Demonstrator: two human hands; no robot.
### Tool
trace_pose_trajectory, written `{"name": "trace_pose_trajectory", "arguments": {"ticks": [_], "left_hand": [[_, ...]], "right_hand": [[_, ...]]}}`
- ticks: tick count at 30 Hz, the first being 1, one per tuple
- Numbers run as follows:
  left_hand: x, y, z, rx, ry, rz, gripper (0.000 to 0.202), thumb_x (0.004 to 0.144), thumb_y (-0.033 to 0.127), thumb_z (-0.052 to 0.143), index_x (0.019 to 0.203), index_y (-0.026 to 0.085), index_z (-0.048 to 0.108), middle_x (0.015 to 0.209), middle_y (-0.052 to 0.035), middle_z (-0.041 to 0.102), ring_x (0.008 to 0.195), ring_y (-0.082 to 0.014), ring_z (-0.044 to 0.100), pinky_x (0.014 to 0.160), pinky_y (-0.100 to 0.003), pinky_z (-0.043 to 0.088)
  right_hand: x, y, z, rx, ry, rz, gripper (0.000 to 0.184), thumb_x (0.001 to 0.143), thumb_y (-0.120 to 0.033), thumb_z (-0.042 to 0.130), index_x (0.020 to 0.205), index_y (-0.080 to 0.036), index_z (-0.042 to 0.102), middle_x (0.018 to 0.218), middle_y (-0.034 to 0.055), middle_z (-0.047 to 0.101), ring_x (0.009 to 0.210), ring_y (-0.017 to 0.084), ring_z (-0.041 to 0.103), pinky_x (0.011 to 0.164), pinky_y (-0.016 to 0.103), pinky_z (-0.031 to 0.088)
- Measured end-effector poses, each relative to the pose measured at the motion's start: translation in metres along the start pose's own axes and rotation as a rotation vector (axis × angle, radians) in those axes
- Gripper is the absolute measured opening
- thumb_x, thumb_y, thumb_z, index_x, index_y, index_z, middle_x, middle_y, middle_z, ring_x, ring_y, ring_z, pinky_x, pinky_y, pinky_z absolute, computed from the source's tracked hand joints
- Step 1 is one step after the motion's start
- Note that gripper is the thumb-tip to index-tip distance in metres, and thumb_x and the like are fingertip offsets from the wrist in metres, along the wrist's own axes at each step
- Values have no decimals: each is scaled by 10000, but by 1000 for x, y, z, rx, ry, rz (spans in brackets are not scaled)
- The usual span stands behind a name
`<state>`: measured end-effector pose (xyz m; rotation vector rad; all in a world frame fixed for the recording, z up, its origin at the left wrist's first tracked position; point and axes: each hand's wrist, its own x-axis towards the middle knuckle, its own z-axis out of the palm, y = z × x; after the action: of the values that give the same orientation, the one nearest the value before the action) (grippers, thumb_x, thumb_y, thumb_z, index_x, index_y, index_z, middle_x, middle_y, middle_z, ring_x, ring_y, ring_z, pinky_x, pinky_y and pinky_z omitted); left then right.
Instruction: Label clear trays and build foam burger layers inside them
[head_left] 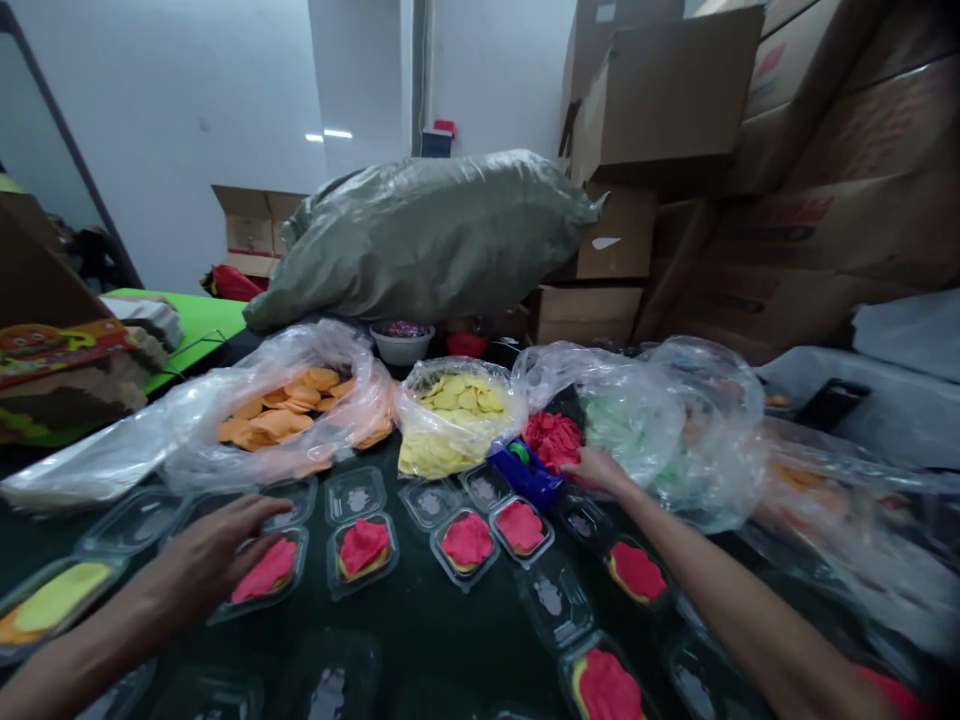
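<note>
Left hand [214, 555] is hovering palm down, fingers loosely spread and holding nothing, over the near edge of a clear plastic clamshell tray with a pink filling [266, 572]; contact cannot be told. Right hand [600, 468] is lying across the dark surface [442, 620], fingertips at the edge of a pile of red crinkled pieces [551, 435] in an open clear bag; its grip cannot be told. A blue plastic box [529, 478] is sitting just left of that hand
</note>
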<state>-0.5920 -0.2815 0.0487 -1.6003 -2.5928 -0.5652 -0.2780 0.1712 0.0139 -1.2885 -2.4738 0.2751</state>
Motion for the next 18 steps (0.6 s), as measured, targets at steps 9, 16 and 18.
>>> {"name": "trace_pose_trajectory", "arguments": {"ticks": [9, 16, 18], "left_hand": [[64, 142, 52, -277, -221, 228, 281, 881, 309, 470, 1078, 213, 645, 1046, -50, 667, 913, -175, 611, 820, -256, 471], [98, 228, 82, -424, -328, 440, 258, 847, 229, 531, 1068, 200, 662, 1014, -51, 668, 896, -172, 595, 814, -258, 442], [109, 238, 91, -500, -337, 383, 249, 821, 221, 553, 1036, 187, 676, 957, -43, 676, 846, -166, 600, 769, -251, 450]], "right_hand": [[7, 26, 44, 252, 50, 159, 155, 684, -307, 656, 608, -199, 574, 590, 19, 601, 631, 194, 582, 585, 280, 407], [7, 35, 46, 592, 75, 174, 104, 542, -234, 640, 567, -206, 542, 525, -40, 535, 526, 150, 501, 506, 262, 378], [1, 42, 38, 695, 147, 181, 131, 534, -275, 622, 627, -209, 559, 617, -21, 575, 610, 165, 535, 540, 264, 408]]}}
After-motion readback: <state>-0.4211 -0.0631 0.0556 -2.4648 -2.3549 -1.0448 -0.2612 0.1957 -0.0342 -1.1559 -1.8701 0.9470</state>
